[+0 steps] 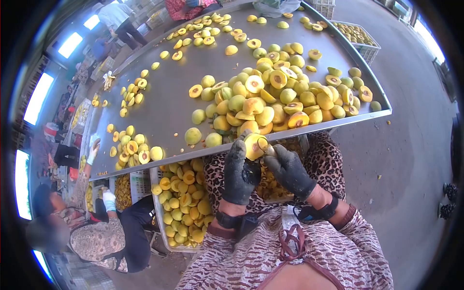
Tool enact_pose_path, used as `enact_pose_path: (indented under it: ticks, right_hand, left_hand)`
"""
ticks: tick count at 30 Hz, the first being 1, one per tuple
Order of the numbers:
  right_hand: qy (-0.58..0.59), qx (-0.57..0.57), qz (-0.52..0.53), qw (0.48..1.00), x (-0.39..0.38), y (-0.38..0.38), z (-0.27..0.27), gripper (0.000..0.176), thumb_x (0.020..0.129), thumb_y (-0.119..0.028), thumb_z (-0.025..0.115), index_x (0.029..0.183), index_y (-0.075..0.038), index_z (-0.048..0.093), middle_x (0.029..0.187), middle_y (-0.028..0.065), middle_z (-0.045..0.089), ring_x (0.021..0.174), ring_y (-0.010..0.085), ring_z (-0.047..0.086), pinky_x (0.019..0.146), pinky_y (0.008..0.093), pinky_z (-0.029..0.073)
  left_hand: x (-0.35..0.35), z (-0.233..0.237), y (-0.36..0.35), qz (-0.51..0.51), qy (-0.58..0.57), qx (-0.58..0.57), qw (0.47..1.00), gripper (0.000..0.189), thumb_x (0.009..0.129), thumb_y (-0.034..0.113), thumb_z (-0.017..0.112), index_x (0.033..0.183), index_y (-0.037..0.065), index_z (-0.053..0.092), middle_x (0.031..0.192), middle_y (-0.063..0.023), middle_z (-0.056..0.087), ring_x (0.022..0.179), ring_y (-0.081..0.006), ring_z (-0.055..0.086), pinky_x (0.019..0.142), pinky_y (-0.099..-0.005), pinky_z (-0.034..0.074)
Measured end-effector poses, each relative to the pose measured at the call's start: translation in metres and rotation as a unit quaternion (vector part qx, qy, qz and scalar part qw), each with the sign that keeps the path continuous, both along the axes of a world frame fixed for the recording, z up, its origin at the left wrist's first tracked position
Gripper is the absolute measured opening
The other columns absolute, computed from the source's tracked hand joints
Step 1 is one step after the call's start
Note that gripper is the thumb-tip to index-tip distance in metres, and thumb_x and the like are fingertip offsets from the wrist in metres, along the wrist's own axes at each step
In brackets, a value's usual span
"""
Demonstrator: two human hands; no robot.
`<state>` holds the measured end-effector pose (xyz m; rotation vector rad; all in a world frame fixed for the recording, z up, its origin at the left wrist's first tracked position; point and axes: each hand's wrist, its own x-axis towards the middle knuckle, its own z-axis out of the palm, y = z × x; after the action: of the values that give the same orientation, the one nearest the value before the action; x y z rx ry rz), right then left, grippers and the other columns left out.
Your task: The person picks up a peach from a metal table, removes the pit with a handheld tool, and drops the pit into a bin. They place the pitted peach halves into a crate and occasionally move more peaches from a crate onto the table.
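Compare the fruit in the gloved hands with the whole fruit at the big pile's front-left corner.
The held fruit is cut open, showing yellow flesh; the whole fruit shows unbroken greenish-yellow skin. The held fruit sits in the left hand, with the right hand touching it, off the table; the whole fruit lies on the table, untouched. Both are round and similar in size.

steel table [159, 111], grey concrete floor [406, 159], bright windows [38, 96] at left, white crate [369, 48]
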<state>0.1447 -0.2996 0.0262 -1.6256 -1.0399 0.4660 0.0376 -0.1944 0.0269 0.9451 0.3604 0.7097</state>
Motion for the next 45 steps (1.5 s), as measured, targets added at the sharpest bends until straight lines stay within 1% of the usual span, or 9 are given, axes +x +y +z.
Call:
enact_pose_path:
  ticks: [2, 9, 24, 32, 38, 39, 41, 43, 45]
  right_hand:
    - [0.028, 0.013, 0.008, 0.999, -0.002, -0.003, 0.005, 0.022, 0.09, -0.019, 0.064, 0.096, 0.001, 0.056, 0.079, 0.0252, 0.061, 0.077, 0.0463, 0.06, 0.062, 0.0476, 0.046]
    - [0.011, 0.055, -0.001, 0.998, -0.007, 0.001, 0.004, 0.021, 0.092, -0.018, 0.062, 0.096, 0.001, 0.055, 0.082, 0.0267, 0.06, 0.079, 0.046, 0.06, 0.062, 0.0469, 0.046]
    - [0.052, 0.083, 0.015, 0.995, -0.009, 0.001, 0.028, 0.019, 0.094, -0.016, 0.059, 0.094, 0.001, 0.052, 0.077, 0.0257, 0.06, 0.078, 0.0465, 0.059, 0.062, 0.0463, 0.045]
    - [-0.063, -0.001, 0.021, 0.998, -0.01, 0.0, 0.01, 0.026, 0.092, -0.02, 0.061, 0.1, 0.002, 0.049, 0.071, 0.0249, 0.059, 0.07, 0.047, 0.058, 0.057, 0.0513, 0.044]
    - [-0.206, -0.02, 0.055, 0.977, -0.002, -0.008, 0.011, 0.026, 0.096, -0.025, 0.055, 0.105, -0.001, 0.051, 0.07, 0.0267, 0.059, 0.067, 0.047, 0.058, 0.057, 0.0532, 0.044]
    - [-0.154, -0.019, 0.05, 0.987, -0.003, -0.004, -0.009, 0.027, 0.098, -0.026, 0.051, 0.112, -0.003, 0.052, 0.073, 0.0271, 0.061, 0.066, 0.0469, 0.059, 0.056, 0.0535, 0.046]
    - [-0.152, -0.02, 0.03, 0.988, 0.0, 0.0, -0.003, 0.028, 0.098, -0.027, 0.051, 0.112, -0.002, 0.051, 0.074, 0.0274, 0.062, 0.067, 0.0475, 0.06, 0.056, 0.0552, 0.045]
    - [-0.207, -0.094, 0.04, 0.973, 0.005, 0.001, -0.006, 0.026, 0.097, -0.025, 0.053, 0.105, -0.001, 0.054, 0.074, 0.0266, 0.062, 0.07, 0.0472, 0.061, 0.058, 0.0534, 0.045]
    - [-0.004, -0.008, 0.073, 0.997, 0.003, 0.0, 0.003, 0.023, 0.096, -0.024, 0.056, 0.096, 0.0, 0.057, 0.073, 0.0244, 0.063, 0.072, 0.0468, 0.061, 0.059, 0.0498, 0.047]
  left_hand:
    - [-0.004, -0.004, 0.005, 0.064, 0.174, 0.356, 0.916, 0.04, 0.105, 0.02, 0.037, 0.135, -0.006, 0.045, 0.132, -0.0125, 0.053, 0.118, -0.0194, 0.053, 0.102, -0.0332, 0.043]
    - [0.006, 0.007, -0.005, -0.008, -0.053, -0.071, 0.996, 0.041, 0.104, 0.019, 0.039, 0.135, -0.007, 0.045, 0.138, -0.015, 0.05, 0.121, -0.0204, 0.052, 0.103, -0.0331, 0.043]
    - [0.008, 0.038, -0.004, 0.122, 0.066, 0.407, 0.903, 0.041, 0.099, 0.019, 0.045, 0.129, -0.008, 0.05, 0.128, -0.0144, 0.052, 0.117, -0.0217, 0.053, 0.103, -0.0347, 0.041]
    - [0.014, 0.027, -0.01, 0.064, -0.026, 0.057, 0.996, 0.04, 0.103, 0.027, 0.041, 0.126, -0.004, 0.049, 0.116, -0.0141, 0.059, 0.106, -0.0209, 0.059, 0.094, -0.0334, 0.049]
    - [0.006, 0.033, -0.019, 0.119, 0.093, 0.349, 0.925, 0.029, 0.102, 0.017, 0.047, 0.122, -0.003, 0.05, 0.113, -0.0126, 0.06, 0.104, -0.0208, 0.059, 0.094, -0.0343, 0.049]
    - [0.01, 0.016, -0.013, 0.044, -0.039, -0.038, 0.998, 0.033, 0.104, 0.024, 0.043, 0.123, -0.002, 0.051, 0.114, -0.0123, 0.06, 0.103, -0.021, 0.059, 0.092, -0.0347, 0.049]
    - [0.022, -0.006, -0.005, 0.046, -0.074, -0.095, 0.992, 0.036, 0.106, 0.028, 0.036, 0.117, -0.001, 0.053, 0.11, -0.0119, 0.061, 0.099, -0.0184, 0.06, 0.087, -0.0326, 0.05]
    - [0.016, 0.003, -0.003, 0.077, 0.09, 0.294, 0.948, 0.035, 0.106, 0.027, 0.035, 0.116, -0.001, 0.053, 0.104, -0.0117, 0.063, 0.093, -0.0178, 0.062, 0.084, -0.0324, 0.051]
    - [0.015, 0.012, -0.005, 0.118, 0.106, 0.299, 0.941, 0.036, 0.104, 0.024, 0.039, 0.111, -0.003, 0.061, 0.101, -0.0108, 0.067, 0.088, -0.0186, 0.064, 0.083, -0.0337, 0.052]
